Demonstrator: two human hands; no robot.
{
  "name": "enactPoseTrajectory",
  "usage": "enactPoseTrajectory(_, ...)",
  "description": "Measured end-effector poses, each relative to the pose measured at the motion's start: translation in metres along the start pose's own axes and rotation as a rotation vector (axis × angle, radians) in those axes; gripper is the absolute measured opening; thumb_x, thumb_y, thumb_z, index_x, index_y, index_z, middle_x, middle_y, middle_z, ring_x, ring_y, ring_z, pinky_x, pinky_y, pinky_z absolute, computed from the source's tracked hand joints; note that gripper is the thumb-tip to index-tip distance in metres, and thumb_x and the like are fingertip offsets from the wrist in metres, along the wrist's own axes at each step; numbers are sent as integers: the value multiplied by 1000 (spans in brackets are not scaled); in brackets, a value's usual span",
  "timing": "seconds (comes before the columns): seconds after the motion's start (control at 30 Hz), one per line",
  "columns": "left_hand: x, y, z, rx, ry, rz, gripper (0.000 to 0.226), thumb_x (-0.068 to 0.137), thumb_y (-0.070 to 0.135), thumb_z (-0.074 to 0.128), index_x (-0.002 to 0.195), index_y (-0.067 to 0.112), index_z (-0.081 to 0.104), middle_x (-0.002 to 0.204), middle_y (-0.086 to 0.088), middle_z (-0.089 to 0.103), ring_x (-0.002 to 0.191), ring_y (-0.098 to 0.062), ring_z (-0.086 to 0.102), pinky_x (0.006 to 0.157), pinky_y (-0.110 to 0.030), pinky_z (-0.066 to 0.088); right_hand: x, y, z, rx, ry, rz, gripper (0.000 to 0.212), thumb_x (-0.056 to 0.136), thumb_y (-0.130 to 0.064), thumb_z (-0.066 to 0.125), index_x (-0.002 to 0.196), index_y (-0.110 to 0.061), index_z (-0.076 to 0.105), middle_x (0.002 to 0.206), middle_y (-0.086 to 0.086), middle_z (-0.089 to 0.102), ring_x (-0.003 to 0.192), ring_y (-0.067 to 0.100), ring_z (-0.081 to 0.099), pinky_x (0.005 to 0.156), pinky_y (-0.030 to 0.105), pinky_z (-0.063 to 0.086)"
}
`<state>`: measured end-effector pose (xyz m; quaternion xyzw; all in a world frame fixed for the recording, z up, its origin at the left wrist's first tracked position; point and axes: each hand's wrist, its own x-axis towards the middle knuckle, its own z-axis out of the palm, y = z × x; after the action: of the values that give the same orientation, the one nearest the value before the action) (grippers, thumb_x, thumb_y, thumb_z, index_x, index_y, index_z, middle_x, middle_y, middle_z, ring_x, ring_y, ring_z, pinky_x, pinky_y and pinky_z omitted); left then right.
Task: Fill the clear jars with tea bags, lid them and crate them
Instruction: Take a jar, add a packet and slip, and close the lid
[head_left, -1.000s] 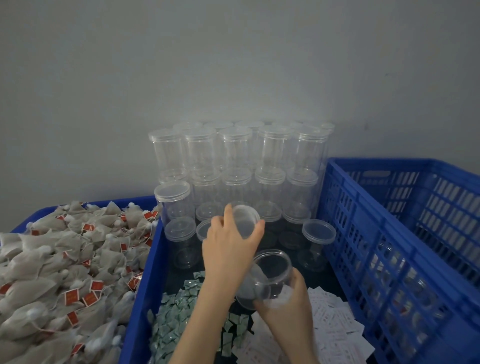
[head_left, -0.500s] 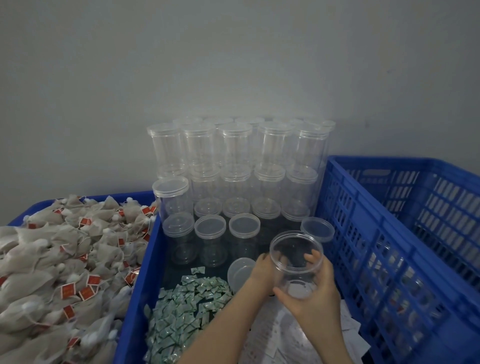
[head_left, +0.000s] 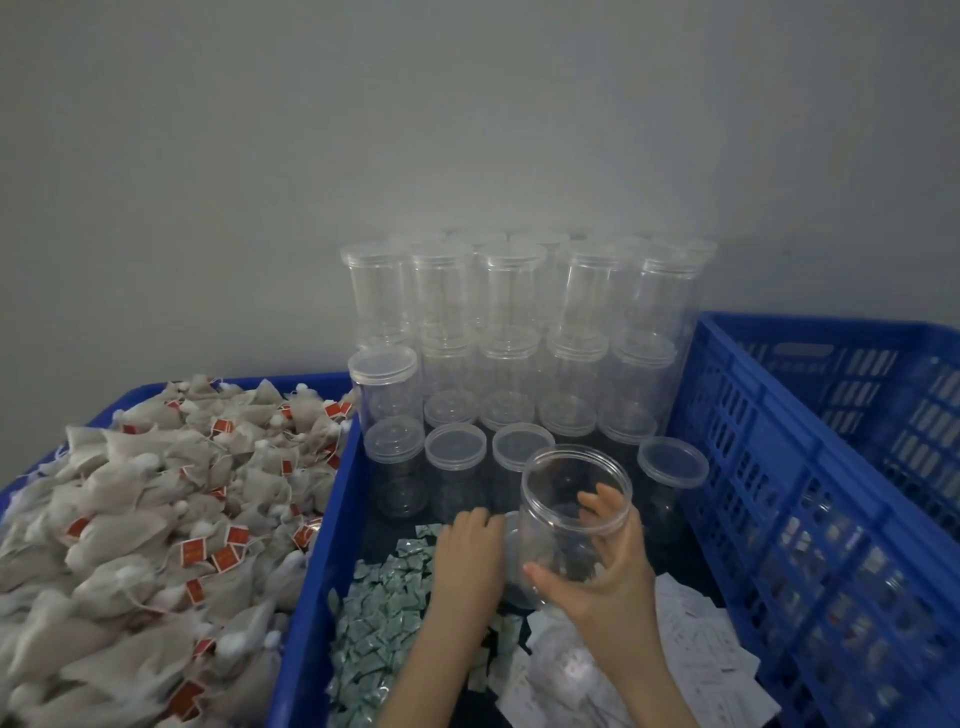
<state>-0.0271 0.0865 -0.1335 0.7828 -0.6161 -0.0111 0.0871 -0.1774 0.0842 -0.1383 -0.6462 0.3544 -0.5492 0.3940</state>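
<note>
Before a grey wall (head_left: 467, 130), an open round clear plastic jar (head_left: 574, 512) is gripped by the right hand (head_left: 608, 577); at its 9 o'clock, small green packets (head_left: 384, 618) are touched by the flat, open left hand (head_left: 467, 551).

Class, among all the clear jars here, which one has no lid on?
The jar gripped in the right hand: its mouth is open, while the stacked jars behind all wear lids.

We see dim, even, cool light with soft shadows. The tea bags (head_left: 130, 519) at lower left smear with blur, the blue crate (head_left: 831, 467) bows at the wide-angle edge, and the grey wall (head_left: 467, 130) darkens toward its corners.
</note>
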Motion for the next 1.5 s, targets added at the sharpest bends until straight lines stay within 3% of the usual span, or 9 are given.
enactPoseTrajectory(0.1, -14, -32, 16, 97, -1, -161, 31, 95, 14, 51, 126, 18, 53, 129, -3, 53, 117, -19, 50, 94, -31, 43, -5, 2, 12, 12, -42, 33, 92, 49, -22, 95, 119, -57, 45, 122, -23, 57, 116, -1, 56, 93, 18, 45)
enactPoseTrajectory(0.3, -41, -59, 16, 134, -45, -279, 31, 96, 12, 48, 126, 18, 53, 130, -2, 53, 121, -19, 49, 97, -33, 42, -15, 17, 38, -19, -124, 79, 90, 50, -13, 97, 117, -44, 47, 114, -42, 54, 112, -17, 50, 85, -3, 37)
enactPoseTrajectory(0.4, -53, -59, -16, 153, 6, -327, 39, 94, 11, 50, 132, 20, 47, 134, -1, 47, 121, -19, 47, 95, -32, 43, -22, 20, 48, -1, -132, 154, 97, 50, -19, 96, 128, -43, 44, 125, -24, 55, 117, -7, 51, 86, 4, 41)
enactPoseTrajectory(0.57, -73, -78, -88, 175, 97, -564, 38, 91, 17, 58, 127, 17, 48, 124, -3, 51, 116, -20, 48, 79, -28, 45, -24, 11, 70, 27, -203, 187, 92, 45, -25, 96, 116, -50, 43, 121, -29, 50, 106, -29, 44, 78, -6, 37)
enactPoseTrajectory(0.73, -44, -115, -114, 286, -241, -526, 26, 94, 8, 47, 119, 13, 56, 99, -2, 54, 92, -18, 53, 79, -30, 43, -26, 0, 93, 60, -278, 149, 91, 40, -42, 87, 120, -43, 44, 114, -41, 54, 109, -21, 49, 78, -2, 41)
enactPoseTrajectory(0.9, -22, -146, -85, 326, -410, -387, 27, 95, 15, 50, 120, 10, 60, 121, -5, 61, 110, -21, 59, 93, -33, 46, -24, -11, 109, 78, -319, 149, 90, 41, -42, 87, 120, -44, 43, 113, -44, 51, 108, -17, 53, 77, -1, 43)
enactPoseTrajectory(1.03, -18, -168, -64, 351, -327, -310, 32, 94, 14, 51, 126, 12, 54, 129, -7, 55, 116, -24, 57, 93, -35, 46, -22, -17, 119, 23, -356, 168, 88, 42, -48, 84, 118, -49, 41, 116, -25, 59, 109, -8, 56, 85, 9, 46)
enactPoseTrajectory(1.27, -25, -186, -60, 199, -265, -306, 24, 90, 14, 56, 113, 13, 56, 118, -8, 61, 105, -24, 60, 88, -36, 51, -19, -17, 134, 9, -402, 187, 89, 45, -45, 86, 117, -57, 36, 122, -23, 57, 110, -12, 55, 81, 3, 44)
enactPoseTrajectory(1.5, -39, -185, -117, -262, 220, -219, 5, 99, 15, 47, 103, 13, 49, 79, 2, 64, 67, -9, 64, 56, -18, 50, -18, -13, 137, -55, -430, 216, 90, 41, -56, 83, 116, -54, 34, 123, -28, 52, 111, -17, 49, 77, -2, 39)
